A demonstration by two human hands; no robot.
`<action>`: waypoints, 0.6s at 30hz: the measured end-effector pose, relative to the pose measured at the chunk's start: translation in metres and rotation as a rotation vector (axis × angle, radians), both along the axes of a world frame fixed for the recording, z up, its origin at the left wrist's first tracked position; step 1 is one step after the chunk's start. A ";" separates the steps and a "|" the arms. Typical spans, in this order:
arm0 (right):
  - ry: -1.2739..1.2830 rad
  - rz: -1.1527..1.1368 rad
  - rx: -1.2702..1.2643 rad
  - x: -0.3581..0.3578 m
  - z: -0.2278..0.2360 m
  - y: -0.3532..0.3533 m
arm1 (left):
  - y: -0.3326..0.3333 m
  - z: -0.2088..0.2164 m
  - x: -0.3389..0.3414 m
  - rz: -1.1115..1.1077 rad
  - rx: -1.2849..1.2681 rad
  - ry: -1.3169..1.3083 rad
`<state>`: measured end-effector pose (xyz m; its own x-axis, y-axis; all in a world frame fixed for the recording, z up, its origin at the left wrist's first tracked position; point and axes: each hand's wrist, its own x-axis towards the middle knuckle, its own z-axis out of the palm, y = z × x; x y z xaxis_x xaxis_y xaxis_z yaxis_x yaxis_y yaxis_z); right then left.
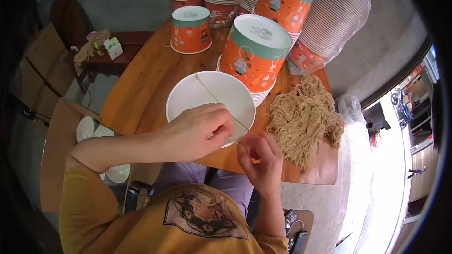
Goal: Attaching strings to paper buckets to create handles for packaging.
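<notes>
A thin rubber band (221,103) stretches taut across a white paper bowl (197,95) on a wooden table (136,89). The left hand (200,131), fingers curled, pinches the band at the bowl's near rim; the right hand (259,157), half closed, pinches its near end just beside. A heap of rubber bands (303,117) lies right, orange cups (254,56) behind.

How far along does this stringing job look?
Done: several orange paper tubs stand upside down on the wooden table. In hand: the left hand and right hand pull a tan string across an open white tub. Left: a big string pile and sleeved tub stacks.
</notes>
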<state>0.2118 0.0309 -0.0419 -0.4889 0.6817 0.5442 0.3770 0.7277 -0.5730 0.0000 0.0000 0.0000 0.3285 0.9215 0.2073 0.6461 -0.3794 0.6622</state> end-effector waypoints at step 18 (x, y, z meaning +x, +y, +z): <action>-0.087 0.092 0.303 -0.005 0.038 0.019 | -0.044 0.005 -0.019 -0.090 0.235 0.267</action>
<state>0.2067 0.0499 -0.0034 -0.5948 0.4458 0.6690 0.3399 0.8936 -0.2933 -0.0190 -0.0442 0.0048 0.4772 0.8239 0.3057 0.7417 -0.5642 0.3629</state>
